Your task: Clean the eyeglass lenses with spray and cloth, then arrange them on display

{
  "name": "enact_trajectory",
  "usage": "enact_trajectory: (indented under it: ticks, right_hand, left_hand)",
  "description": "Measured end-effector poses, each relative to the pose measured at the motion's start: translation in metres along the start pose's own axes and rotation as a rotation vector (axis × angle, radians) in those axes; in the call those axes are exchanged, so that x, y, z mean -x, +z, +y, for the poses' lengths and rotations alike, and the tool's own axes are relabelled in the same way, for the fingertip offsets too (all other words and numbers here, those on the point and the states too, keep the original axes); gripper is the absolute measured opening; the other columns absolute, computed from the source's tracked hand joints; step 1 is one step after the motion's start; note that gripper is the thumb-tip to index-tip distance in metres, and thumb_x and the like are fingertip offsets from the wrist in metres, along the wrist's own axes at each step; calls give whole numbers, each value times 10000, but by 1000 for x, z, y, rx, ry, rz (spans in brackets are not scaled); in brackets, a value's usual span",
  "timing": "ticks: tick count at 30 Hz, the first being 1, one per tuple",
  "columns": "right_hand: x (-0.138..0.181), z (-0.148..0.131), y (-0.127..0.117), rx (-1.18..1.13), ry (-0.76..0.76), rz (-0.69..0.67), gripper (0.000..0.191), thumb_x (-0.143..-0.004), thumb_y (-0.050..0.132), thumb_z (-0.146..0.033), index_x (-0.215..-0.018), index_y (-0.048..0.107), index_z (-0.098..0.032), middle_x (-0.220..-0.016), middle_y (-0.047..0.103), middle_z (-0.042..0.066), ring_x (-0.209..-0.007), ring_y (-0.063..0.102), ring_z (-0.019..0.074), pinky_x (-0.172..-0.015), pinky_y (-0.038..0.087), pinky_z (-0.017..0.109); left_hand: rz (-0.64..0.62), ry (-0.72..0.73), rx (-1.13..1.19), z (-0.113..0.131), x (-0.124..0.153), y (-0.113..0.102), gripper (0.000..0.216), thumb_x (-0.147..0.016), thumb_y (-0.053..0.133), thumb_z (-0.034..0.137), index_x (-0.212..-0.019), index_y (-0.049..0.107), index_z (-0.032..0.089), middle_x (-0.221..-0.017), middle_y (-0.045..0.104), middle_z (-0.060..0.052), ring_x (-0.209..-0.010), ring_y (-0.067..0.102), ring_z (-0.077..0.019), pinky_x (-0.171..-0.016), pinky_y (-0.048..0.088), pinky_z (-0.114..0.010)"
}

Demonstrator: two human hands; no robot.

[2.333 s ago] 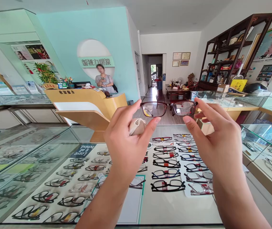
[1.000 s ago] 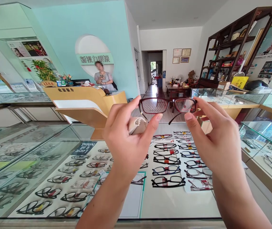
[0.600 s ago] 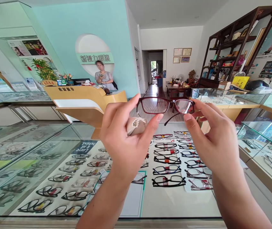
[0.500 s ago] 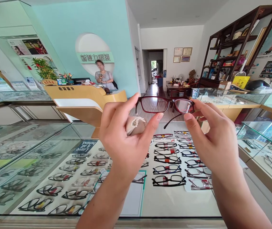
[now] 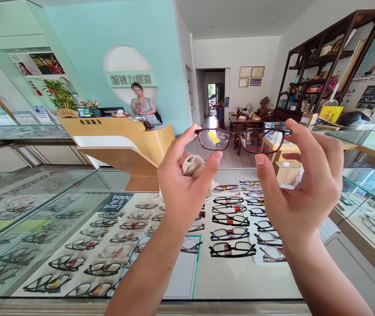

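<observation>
A pair of dark red-brown glasses (image 5: 242,139) hangs at chest height between my two hands, lenses facing me. My left hand (image 5: 187,184) pinches the left rim between thumb and forefinger, and a beige wad of cloth (image 5: 192,166) sits tucked in its palm. My right hand (image 5: 301,184) grips the right rim, forefinger on top and thumb underneath. Under both hands lies a glass display counter (image 5: 240,281) with several rows of spectacle frames (image 5: 232,219) inside.
More glass showcases run along the left (image 5: 26,202) and right (image 5: 365,197). A yellow reception desk (image 5: 118,140) stands behind the counter, with a person (image 5: 144,107) behind it. A dark wooden shelf (image 5: 322,66) fills the right wall. A doorway (image 5: 211,97) opens at the back.
The glasses have tilted from lenses slanted down to nearly level and shifted right. My right hand has slid outward to the rim's end, and my left hand has moved right.
</observation>
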State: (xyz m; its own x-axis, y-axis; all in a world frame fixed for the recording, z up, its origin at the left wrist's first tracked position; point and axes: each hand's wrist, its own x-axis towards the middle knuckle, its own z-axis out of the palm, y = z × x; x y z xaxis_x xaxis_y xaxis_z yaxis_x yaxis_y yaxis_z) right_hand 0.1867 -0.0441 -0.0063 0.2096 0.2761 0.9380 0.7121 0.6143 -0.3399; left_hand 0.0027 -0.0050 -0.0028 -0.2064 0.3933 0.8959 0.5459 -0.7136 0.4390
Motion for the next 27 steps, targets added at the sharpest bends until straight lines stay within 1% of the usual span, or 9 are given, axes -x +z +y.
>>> enact_trajectory:
  ticks: [4,9,11,14,16,19,21,24,27]
  right_hand:
    - [2,0,0,69,-71,43,643,-993,717,-360,-1617,563,-373,-1478,611,173,-1401,587,471,-1008,635,714]
    - [1,-2,2,107,-82,37,647,-986,726,-383,-1611,559,-394,-1469,628,165,-1360,612,456,-984,650,702]
    - [2,-2,2,81,-87,36,645,-983,732,-385,-1606,564,-385,-1487,616,171,-1385,591,466,-992,640,706]
    - [4,-2,2,66,-86,36,642,-968,750,-376,-1587,583,-370,-1494,609,177,-1404,573,477,-995,635,706]
    - [5,-2,3,61,-70,31,647,-956,760,-370,-1579,588,-374,-1498,611,172,-1412,568,478,-993,638,705]
    - [5,-3,6,-12,-12,13,661,-972,727,-356,-1606,546,-400,-1537,602,152,-1447,557,447,-1000,648,683]
    - [3,-4,7,-77,38,-11,627,-1007,669,-350,-1616,528,-399,-1554,603,142,-1444,576,409,-990,660,648]
    - [-2,-5,9,-170,100,-44,504,-1051,581,-345,-1554,607,-367,-1519,641,132,-1390,636,373,-964,668,609]
    - [-5,-3,8,-241,168,-66,438,-1071,544,-355,-1487,683,-359,-1425,712,117,-1345,680,366,-956,665,601]
  left_hand:
    - [-15,-3,28,-3,0,4,532,-948,830,420,-1454,688,335,-1254,779,-55,-852,722,-186,-718,609,-356]
    - [-20,-20,99,-6,-2,7,565,-940,843,459,-1457,659,325,-1426,743,-89,-1106,756,-256,-846,644,-388]
    - [-35,-21,120,-7,-2,9,579,-953,832,473,-1475,633,322,-1461,730,-102,-1148,754,-257,-868,646,-384]
    - [-64,-16,118,-10,-2,12,586,-975,806,481,-1502,600,328,-1454,731,-112,-1153,761,-258,-862,649,-383]
    - [-53,3,119,-13,-1,14,590,-981,798,470,-1512,586,324,-1447,729,-108,-1174,759,-265,-886,650,-400]
    - [29,36,127,-15,1,17,635,-972,804,479,-1539,555,343,-1455,707,-97,-1084,768,-241,-885,650,-422]
    - [82,26,127,-14,4,18,700,-949,825,510,-1566,521,377,-1471,682,-96,-974,764,-218,-820,651,-425]
    - [152,7,111,-11,6,17,772,-899,865,554,-1563,506,392,-1483,655,-101,-896,740,-211,-717,641,-426]
    - [217,51,78,-7,7,15,750,-876,881,570,-1512,541,367,-1487,632,-116,-950,728,-231,-688,641,-429]
